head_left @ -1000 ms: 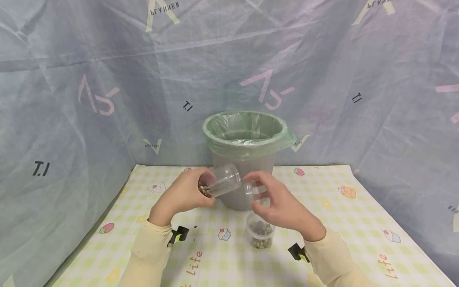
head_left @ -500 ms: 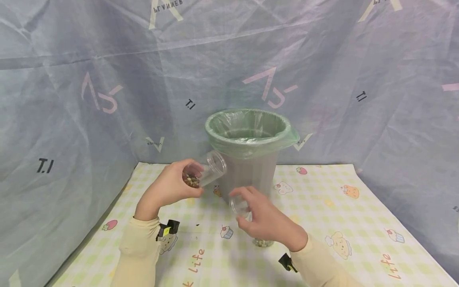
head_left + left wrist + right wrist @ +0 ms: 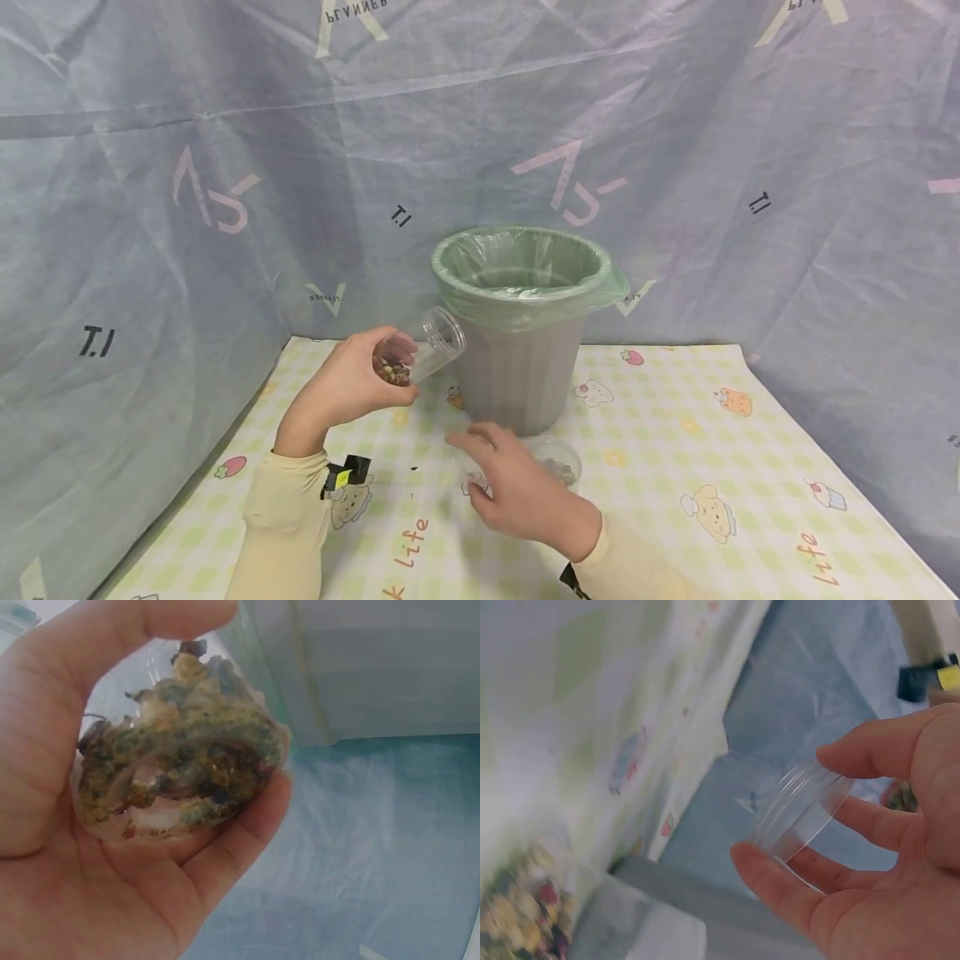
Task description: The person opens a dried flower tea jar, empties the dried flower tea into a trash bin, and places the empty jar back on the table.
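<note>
My left hand [image 3: 341, 383] grips a clear plastic jar [image 3: 435, 354], held above the table and tilted with its uncovered mouth up to the right. Mixed dried-looking bits [image 3: 180, 750], brown, yellowish and dark, lie at its bottom end. Between thumb and fingers, my right hand [image 3: 517, 492] pinches a clear round lid [image 3: 802, 814] by its edge, low over the table. A second clear container [image 3: 558, 458] with similar bits stands on the table, partly behind the right hand in the head view; its near side is hidden there.
Behind the hands a grey bin [image 3: 517, 367] stands on the table, lined with a green bag [image 3: 517, 304] folded over its rim. A checked cloth [image 3: 652, 517] with printed figures covers the table. Grey-blue fabric [image 3: 315, 167] hangs behind and at both sides.
The lid has come away from the jar: my right hand has carried it down and left toward the table. My left hand has moved left and slightly up with the jar.
</note>
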A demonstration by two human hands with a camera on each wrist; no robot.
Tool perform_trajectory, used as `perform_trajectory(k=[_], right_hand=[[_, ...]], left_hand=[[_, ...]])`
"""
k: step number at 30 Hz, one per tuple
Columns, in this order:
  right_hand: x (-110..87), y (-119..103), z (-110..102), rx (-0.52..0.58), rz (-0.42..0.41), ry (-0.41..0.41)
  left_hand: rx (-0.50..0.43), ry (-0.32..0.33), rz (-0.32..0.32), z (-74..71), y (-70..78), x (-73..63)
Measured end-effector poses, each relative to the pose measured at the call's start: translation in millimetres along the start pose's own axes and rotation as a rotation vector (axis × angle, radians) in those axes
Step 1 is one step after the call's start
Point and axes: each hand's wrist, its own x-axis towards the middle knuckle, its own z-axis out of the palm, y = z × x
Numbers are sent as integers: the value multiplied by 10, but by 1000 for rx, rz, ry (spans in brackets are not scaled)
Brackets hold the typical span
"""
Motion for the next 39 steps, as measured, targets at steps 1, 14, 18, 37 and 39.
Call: perform_trajectory(k=[1, 14, 18, 37, 39], right_hand=[[-4, -8, 30, -10, -15, -4], [-35, -3, 310, -65, 163, -330], [-33, 23, 343, -91, 159, -364], [-45, 50, 381, -152, 141, -383], [-47, 48, 375, -153, 150, -386]], left_hand=[[1, 3, 0, -1, -2, -1], [-12, -12, 2, 9, 10, 1], [-13, -15, 0, 15, 21, 4], [-6, -14, -9, 22, 16, -8], [-5, -14, -7, 25, 16, -5]])
